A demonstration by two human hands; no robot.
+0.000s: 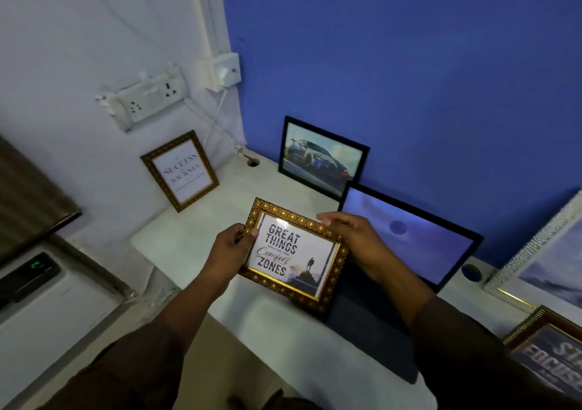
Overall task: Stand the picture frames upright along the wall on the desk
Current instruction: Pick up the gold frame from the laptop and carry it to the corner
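I hold a gold ornate frame point(294, 257) reading "Great things never came from comfort zones" above the white desk point(201, 230). My left hand point(231, 242) grips its left edge and my right hand point(352, 236) grips its top right edge. A gold frame with "Success" text point(180, 170) leans upright against the white left wall. A black frame with a car picture point(321, 157) stands against the blue back wall. At the right, a silver-white frame point(544, 261) leans on the wall and a gold "Stay focused" frame point(551, 356) lies at the desk's right edge.
An open laptop point(406, 236) with a lit blue screen stands right behind the held frame. A socket strip point(148, 98) and a plugged charger point(226, 72) sit on the white wall, with a cable dropping to a desk hole point(253, 162). A white appliance point(47, 309) stands left of the desk.
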